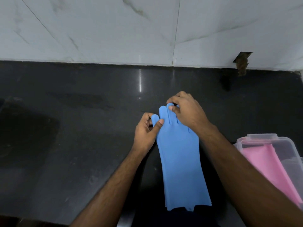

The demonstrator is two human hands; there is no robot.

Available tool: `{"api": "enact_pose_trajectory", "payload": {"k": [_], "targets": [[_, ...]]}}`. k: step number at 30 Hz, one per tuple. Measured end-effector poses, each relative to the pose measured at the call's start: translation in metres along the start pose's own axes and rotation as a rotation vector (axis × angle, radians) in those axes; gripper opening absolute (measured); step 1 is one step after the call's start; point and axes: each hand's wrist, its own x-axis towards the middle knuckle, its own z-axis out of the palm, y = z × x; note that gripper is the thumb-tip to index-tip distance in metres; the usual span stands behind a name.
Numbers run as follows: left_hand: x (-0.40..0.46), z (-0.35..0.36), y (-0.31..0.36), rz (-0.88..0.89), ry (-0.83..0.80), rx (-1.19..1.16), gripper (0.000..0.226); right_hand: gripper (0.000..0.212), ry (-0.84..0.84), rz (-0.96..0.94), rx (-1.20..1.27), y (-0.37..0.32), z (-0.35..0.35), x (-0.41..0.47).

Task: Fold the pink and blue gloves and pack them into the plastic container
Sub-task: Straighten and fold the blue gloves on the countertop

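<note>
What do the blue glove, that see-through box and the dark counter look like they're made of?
Blue glove: probably rubber or silicone; matte, smooth, lies limp and flat with no weave showing.
Plastic container: clear, slightly frosted plastic; the pink glove shows through its wall, and the rim looks moulded.
Counter: likely polished dark stone, perhaps granite; it is glossy and mirrors a streak of light.

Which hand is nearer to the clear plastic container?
Right. The right hand pinches the blue rubber glove fingertips, on the clear plastic container's side; the left hand holds the glove's far edge.
</note>
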Motion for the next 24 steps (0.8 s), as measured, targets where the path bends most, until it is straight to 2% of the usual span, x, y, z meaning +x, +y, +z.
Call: {"api": "enact_pose_trajectory", "payload": {"k": [2, 6, 9, 15, 21, 24], "targets": [[-0.001, 0.001, 0.0, 0.001, 0.001, 0.005, 0.024, 0.003, 0.072, 0.023, 0.092, 0.001, -0.002, -0.005], [0.0, 0.004, -0.002, -0.007, 0.03, 0.011, 0.024, 0.004, 0.155, 0.122, 0.199, -0.002, -0.003, -0.01], [0.001, 0.005, -0.001, -0.048, 0.06, -0.001, 0.025, 0.006, 0.203, 0.137, 0.085, -0.005, 0.0, -0.008], [0.003, 0.005, 0.003, -0.099, 0.072, 0.026, 0.027, 0.011, 0.167, 0.055, -0.101, -0.01, 0.009, 0.003], [0.003, 0.004, 0.004, -0.088, 0.061, 0.038, 0.029, 0.016, 0.135, 0.087, -0.197, -0.006, 0.016, 0.006], [0.002, 0.001, 0.006, -0.087, 0.043, -0.044, 0.028, 0.017, 0.114, 0.108, -0.19, -0.007, 0.016, 0.005]]}}
